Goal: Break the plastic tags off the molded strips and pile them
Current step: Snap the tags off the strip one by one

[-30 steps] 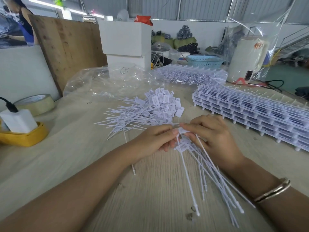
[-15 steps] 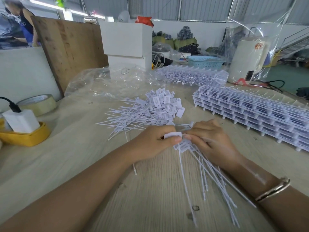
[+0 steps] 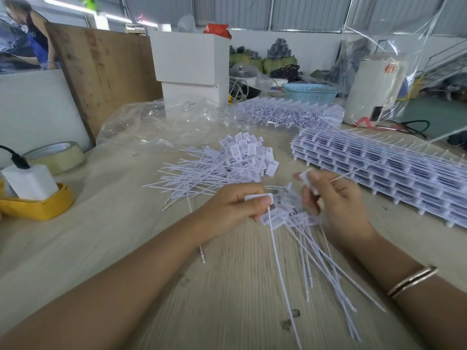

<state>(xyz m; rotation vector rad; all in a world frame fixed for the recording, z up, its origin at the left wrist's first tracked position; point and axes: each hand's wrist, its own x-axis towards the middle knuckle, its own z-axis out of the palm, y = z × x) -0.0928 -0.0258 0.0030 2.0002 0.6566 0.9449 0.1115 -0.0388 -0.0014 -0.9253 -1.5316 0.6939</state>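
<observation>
My left hand [image 3: 233, 208] pinches the flat head of one white plastic tag [image 3: 260, 198], whose long tail hangs down toward me. My right hand [image 3: 333, 200] pinches another tag [image 3: 307, 179] by its head, its tail pointing up and right. Between and below both hands lies a fan of joined or loose tags [image 3: 298, 221]. Behind the hands sits the pile of separated tags [image 3: 227, 162]. Stacked molded strips [image 3: 394, 170] lie at the right.
More strips in clear plastic [image 3: 285, 113] lie at the back beside a crumpled bag [image 3: 156, 125]. A tape roll [image 3: 56, 156] and a yellow tray [image 3: 38, 205] holding a white charger stand at the left. White boxes [image 3: 192, 69], a blue basket [image 3: 309, 93].
The hands, close together on one tag a second ago, have pulled apart. The right hand rose and moved right with a separate tag; the left keeps the other.
</observation>
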